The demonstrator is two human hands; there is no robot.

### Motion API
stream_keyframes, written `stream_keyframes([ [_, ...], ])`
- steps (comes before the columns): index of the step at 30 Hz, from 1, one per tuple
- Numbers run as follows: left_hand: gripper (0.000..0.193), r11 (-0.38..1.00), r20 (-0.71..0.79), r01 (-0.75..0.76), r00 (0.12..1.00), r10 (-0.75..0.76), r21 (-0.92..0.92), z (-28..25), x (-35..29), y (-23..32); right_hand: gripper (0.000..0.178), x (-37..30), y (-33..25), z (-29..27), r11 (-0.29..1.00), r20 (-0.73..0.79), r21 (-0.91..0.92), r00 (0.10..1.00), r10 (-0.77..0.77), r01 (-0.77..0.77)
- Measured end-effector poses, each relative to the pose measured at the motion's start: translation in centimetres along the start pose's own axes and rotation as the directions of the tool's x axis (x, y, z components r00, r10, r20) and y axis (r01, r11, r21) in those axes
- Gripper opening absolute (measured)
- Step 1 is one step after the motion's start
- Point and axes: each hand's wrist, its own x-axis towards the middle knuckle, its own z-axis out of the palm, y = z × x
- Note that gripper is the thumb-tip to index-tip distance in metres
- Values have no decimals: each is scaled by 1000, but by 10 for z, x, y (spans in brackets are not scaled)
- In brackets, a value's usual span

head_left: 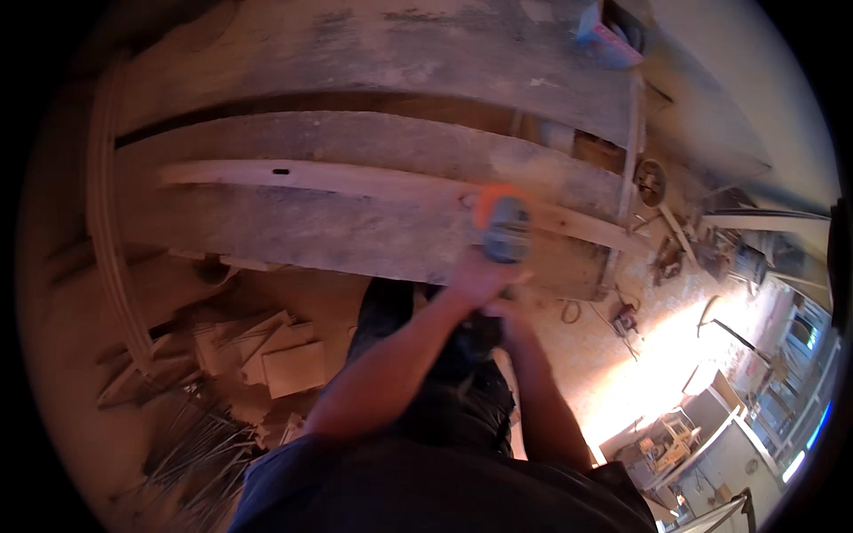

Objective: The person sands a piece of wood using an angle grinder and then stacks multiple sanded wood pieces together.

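A long pale wooden plank [382, 183] lies across the workbench, with a dark oblong slot cut near its left end. Over its right half is a power tool [508, 229] with an orange front and a grey body, blurred, its exact kind unclear. My left hand [480, 274] is closed around the grey body from the near side. Just below it, my right hand [508, 313] is closed at the tool's dark rear part [480, 336]; its fingers are mostly hidden. Where the tool meets the plank is hidden by its body.
The worn grey workbench [320, 233] has a long gap behind its front board. An open box [611, 40] sits at the back right. Wood offcuts [289, 360] and thin rods [200, 453] lie on the floor at left. A small red tool [627, 318] lies on the floor at right.
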Motion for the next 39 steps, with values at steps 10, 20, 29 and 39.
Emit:
stream_keyframes([
  [10,52,997,36,21,999,-23,72,41,3,39,46,-16,-21,-22,973,-8,228,1000,-9,11],
  [20,44,963,-178,-41,984,-7,-265,-189,-46,4,29,56,21,203,994,104,-95,993,-49,59],
  [29,44,925,-353,-118,935,-18,-360,-413,-82,-48,38,130,77,410,947,195,-320,978,71,-5],
  [39,44,973,-320,-27,946,-49,-230,-415,-109,-48,54,112,104,407,960,177,-279,982,64,-12],
])
